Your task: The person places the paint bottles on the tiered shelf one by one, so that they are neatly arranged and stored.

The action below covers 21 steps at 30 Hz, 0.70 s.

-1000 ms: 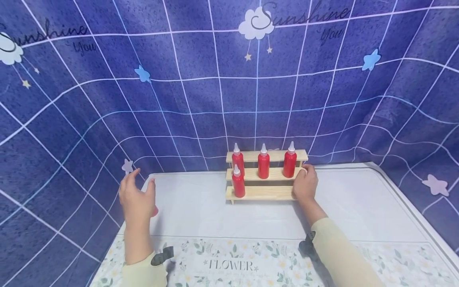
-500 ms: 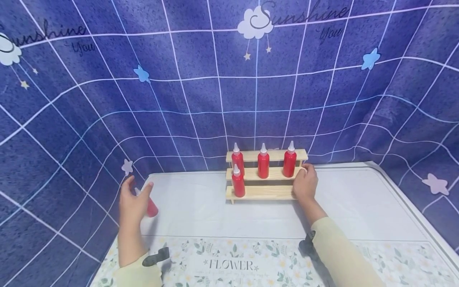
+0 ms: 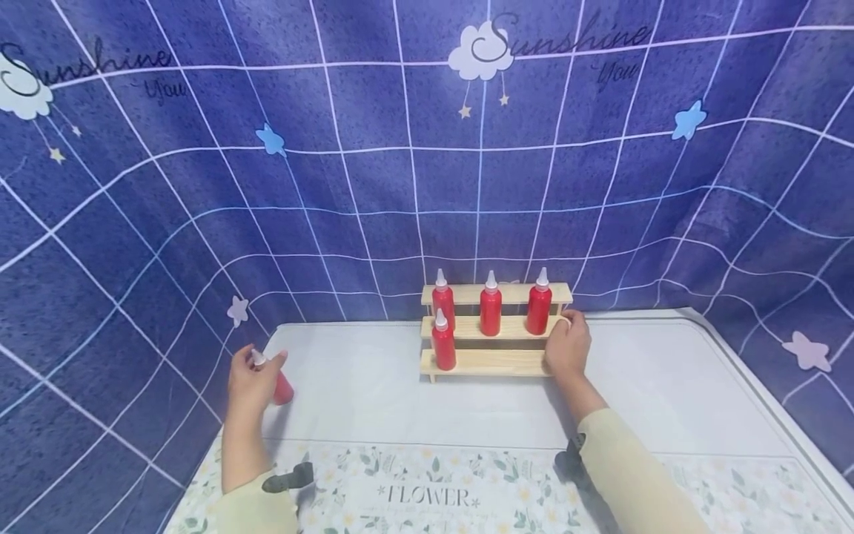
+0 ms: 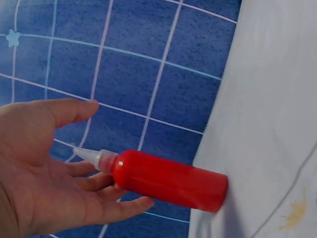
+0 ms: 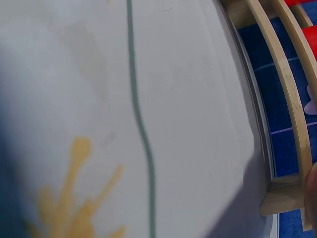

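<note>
A red squeeze bottle (image 3: 283, 389) with a pointed clear-white nozzle stands on the white tabletop at the left. My left hand (image 3: 250, 382) is around its upper part. In the left wrist view the thumb is well apart from the bottle (image 4: 171, 178), while the other fingers extend behind and beneath its nozzle end. My right hand (image 3: 568, 347) grips the right end of a three-tier wooden rack (image 3: 500, 362). Only a fingertip (image 5: 312, 196) of that hand shows in the right wrist view. Three red bottles (image 3: 490, 311) stand on the middle tier, and another bottle (image 3: 444, 348) stands at the bottom tier's left end.
A blue curtain (image 3: 360, 185) with a grid pattern rises behind and on both sides of the table. The white tabletop (image 3: 360, 393) lies between my left hand and the rack. A floral printed strip (image 3: 427, 497) runs along the front.
My left hand has lowered beside the left-hand bottle, and its fingers have drawn closer around the top. More of that bottle shows now. My right hand stays on the rack.
</note>
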Motion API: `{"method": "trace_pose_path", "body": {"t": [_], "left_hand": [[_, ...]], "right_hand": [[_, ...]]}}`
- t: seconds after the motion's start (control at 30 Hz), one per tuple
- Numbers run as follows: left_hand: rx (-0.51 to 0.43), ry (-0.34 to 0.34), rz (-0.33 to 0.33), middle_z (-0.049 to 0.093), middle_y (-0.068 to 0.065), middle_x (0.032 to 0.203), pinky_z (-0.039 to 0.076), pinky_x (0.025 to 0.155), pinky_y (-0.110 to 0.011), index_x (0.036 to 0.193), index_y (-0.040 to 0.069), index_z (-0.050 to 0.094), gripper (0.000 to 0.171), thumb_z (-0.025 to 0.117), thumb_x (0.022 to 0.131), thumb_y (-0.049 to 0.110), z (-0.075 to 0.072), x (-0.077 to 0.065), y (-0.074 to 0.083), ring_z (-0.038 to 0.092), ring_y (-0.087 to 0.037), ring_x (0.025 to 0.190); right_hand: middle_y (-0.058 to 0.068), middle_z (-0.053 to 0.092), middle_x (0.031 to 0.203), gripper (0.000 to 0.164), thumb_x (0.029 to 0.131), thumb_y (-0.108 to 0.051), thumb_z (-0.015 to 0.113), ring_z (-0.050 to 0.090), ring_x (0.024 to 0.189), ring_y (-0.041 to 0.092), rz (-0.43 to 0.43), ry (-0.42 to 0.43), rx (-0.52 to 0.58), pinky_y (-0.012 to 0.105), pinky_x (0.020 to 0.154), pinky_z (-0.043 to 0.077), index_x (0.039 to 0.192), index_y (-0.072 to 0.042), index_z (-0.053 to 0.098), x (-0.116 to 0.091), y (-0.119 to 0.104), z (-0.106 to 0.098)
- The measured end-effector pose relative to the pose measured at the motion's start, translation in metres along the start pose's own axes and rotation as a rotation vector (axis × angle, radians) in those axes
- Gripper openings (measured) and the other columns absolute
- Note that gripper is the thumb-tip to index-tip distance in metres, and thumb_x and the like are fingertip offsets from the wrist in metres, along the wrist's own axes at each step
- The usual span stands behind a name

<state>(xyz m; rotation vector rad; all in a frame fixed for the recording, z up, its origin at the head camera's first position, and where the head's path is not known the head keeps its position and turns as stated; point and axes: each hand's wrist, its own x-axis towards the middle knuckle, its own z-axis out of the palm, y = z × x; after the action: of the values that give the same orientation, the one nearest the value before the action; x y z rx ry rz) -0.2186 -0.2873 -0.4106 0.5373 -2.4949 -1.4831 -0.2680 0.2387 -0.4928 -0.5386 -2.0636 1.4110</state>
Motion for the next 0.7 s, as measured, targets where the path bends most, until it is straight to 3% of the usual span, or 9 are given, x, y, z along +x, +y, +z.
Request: {"method": "trace_pose_path", "body": {"t": [0.13,0.23,0.33,0.7], "left_hand": [[0.06,0.032,0.002,0.039,-0.039,0.159,0.028,0.129,-0.064,0.162,-0.01,0.019,0.087,0.065,0.102,0.034,0.008,0.009,-0.016,0.036,-0.056,0.151],[0.118,0.042,0.013,0.05,-0.044,0.144,0.033,0.124,-0.065,0.152,-0.018,0.03,0.075,0.064,0.102,0.026,0.016,0.013,-0.027,0.046,-0.059,0.14],[0.14,0.04,0.025,0.053,-0.044,0.134,0.035,0.123,-0.066,0.145,-0.021,0.035,0.066,0.063,0.101,0.02,0.021,0.015,-0.036,0.051,-0.06,0.133],[0.122,0.022,-0.011,0.048,-0.042,0.14,0.031,0.125,-0.066,0.148,-0.019,0.031,0.068,0.064,0.098,0.014,0.022,0.02,-0.045,0.047,-0.059,0.137]], "right_hand": [[0.031,0.063,0.136,0.042,0.101,-0.015,0.036,0.056,0.133,0.049,0.009,-0.009,0.001,0.059,0.115,0.044,0.132,0.004,0.058,-0.001,-0.001,0.0],[0.03,0.063,0.137,0.042,0.102,-0.014,0.036,0.056,0.133,0.049,0.011,-0.009,-0.006,0.059,0.115,0.044,0.132,0.004,0.058,-0.001,0.0,0.0],[0.03,0.063,0.137,0.042,0.102,-0.015,0.036,0.056,0.133,0.048,0.014,-0.008,-0.007,0.059,0.116,0.043,0.132,0.004,0.058,-0.002,0.002,0.001],[0.03,0.063,0.135,0.041,0.102,-0.014,0.036,0.057,0.132,0.049,-0.005,0.01,-0.002,0.059,0.116,0.043,0.13,0.004,0.06,0.001,0.001,0.002]]}}
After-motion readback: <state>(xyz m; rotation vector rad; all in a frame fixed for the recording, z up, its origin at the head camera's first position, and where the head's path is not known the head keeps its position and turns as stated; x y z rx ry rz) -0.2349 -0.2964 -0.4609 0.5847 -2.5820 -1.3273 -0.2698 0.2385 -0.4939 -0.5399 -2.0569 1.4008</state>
